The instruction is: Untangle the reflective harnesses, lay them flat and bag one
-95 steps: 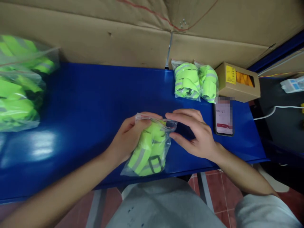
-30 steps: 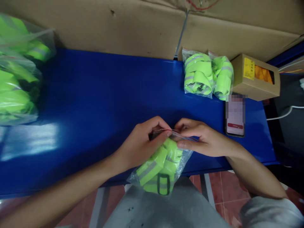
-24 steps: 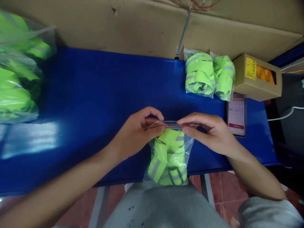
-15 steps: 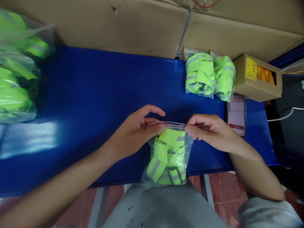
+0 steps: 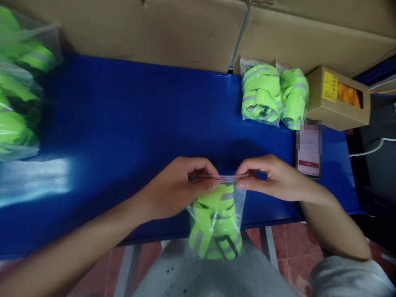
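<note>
A clear zip-lock bag point(image 5: 239, 206) hangs between my hands at the near edge of the table, its top strip level. Inside it lies a folded neon-yellow strap point(image 5: 213, 222) with grey reflective bands and a dark loop near the bottom. My left hand point(image 5: 182, 185) pinches the left part of the bag's top between thumb and forefinger. At the right end of the same strip, the thumb and forefinger of my right hand point(image 5: 266, 177) are closed on the plastic. The bag's lower part hangs past the table edge, in front of my lap.
Two filled bags point(image 5: 261, 95) stand at the back right beside a cardboard box point(image 5: 343, 113) with orange contents. A phone point(image 5: 309, 152) lies in front of them. More bagged neon material point(image 5: 18, 99) is piled at the left. Large cartons point(image 5: 154, 37) line the back of the blue table point(image 5: 133, 115).
The bag's top has moved down towards me. My left forefinger, raised before, now presses the strip against the thumb, and both hands have come a little lower.
</note>
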The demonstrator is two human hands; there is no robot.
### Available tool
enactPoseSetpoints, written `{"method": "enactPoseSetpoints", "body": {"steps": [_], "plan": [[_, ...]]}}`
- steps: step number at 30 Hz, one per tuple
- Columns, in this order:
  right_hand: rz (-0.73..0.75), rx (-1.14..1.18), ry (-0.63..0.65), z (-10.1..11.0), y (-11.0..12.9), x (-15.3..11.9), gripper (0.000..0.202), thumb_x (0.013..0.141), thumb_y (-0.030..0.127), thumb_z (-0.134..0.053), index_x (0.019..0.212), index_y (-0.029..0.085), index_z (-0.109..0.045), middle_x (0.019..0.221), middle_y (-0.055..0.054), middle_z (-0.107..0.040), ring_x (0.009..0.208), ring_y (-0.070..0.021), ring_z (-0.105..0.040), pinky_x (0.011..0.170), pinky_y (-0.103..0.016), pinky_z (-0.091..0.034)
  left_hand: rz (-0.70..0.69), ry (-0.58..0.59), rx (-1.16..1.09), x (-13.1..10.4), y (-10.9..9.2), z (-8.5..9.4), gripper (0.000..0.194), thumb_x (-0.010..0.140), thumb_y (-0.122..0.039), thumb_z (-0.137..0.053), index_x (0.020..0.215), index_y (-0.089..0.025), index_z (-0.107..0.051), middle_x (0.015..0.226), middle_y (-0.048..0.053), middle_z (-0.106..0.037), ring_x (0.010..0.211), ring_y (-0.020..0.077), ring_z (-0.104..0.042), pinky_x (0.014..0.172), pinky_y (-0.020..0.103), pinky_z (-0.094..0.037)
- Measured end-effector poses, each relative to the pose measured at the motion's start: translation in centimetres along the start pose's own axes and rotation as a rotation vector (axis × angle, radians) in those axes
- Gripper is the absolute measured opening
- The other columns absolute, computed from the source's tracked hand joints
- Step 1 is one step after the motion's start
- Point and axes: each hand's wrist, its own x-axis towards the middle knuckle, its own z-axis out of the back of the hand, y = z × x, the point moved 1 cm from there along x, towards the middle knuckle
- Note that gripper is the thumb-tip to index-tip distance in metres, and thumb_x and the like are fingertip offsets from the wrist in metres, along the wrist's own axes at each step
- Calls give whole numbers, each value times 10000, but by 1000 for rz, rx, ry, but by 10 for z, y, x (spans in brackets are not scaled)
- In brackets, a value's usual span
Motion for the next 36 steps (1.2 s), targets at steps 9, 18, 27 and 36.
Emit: {"method": "enactPoseSetpoints", "body": {"steps": [9, 18, 27, 36], "plan": [[-154, 174, 226, 15, 1, 2, 286, 898, 453, -808, 967, 179, -763, 849, -19, -771, 747, -133, -689, 680, -255, -521, 20, 63, 169, -4, -5, 3, 223, 959, -406, -664, 926, -241, -810, 785, -21, -752, 697, 119, -631, 601, 197, -411], [-60, -12, 112, 8, -1, -1, 275, 992, 455, -708, 953, 185, -741, 798, 1, -726, 703, -123, -629, 626, -250, -464, 6, 51, 255, -5, -5, 1, 265, 951, -444, -647, 911, -235, -805, 813, 0, -765, 732, 152, -671, 612, 213, -431], [105, -88, -17, -4, 1, 0, 172, 1019, 356, -693, 980, 191, -720, 860, 2, -734, 750, -116, -643, 695, -244, -509, -4, 46, 250, -3, -5, 4, 314, 969, -485, -617, 898, -212, -755, 752, -2, -696, 674, 139, -592, 561, 215, -365], [82, -61, -60, -14, 6, 2, 178, 1025, 339, -667, 938, 186, -696, 813, 2, -700, 723, -116, -623, 659, -243, -488, -12, 9, 210, -5, -5, -1, 282, 958, -465, -638, 903, -219, -763, 756, -9, -709, 685, 135, -597, 575, 209, -390]]}}
